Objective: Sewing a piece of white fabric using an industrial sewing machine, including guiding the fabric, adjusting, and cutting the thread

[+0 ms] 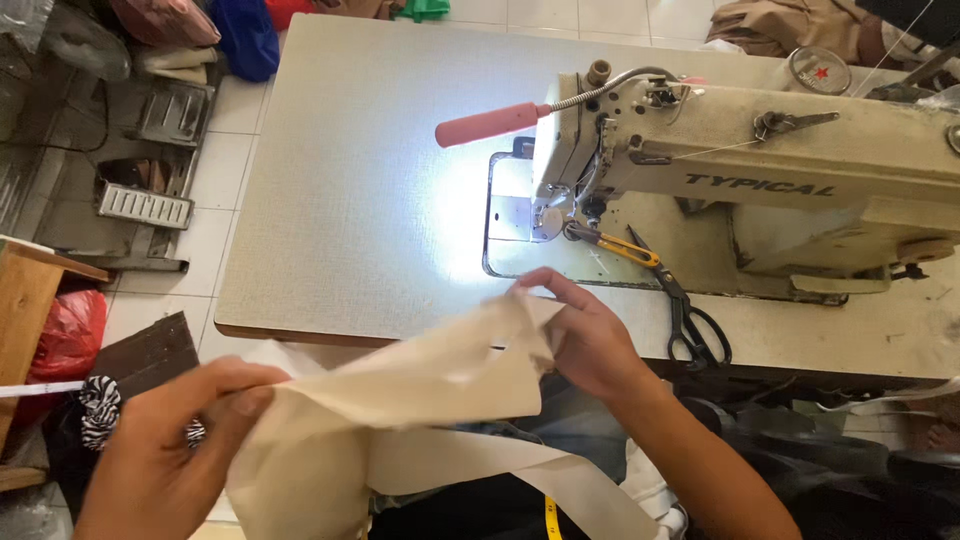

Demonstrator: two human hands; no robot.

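A single head-worn camera looks steeply down and forward from the person's seat, close over the worktop (pixel 350 200). The sewing machine (pixel 760 170) fills the upper right, tiled floor (pixel 225 140) runs along the left edge, and both forearms enter from below.

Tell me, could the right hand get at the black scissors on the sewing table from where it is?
Probably yes: the right hand is close to the black scissors with open table between, but it grips the cream fabric.

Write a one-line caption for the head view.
Both hands, left hand and right hand, hold cream fabric before a sewing machine, black scissors alongside.
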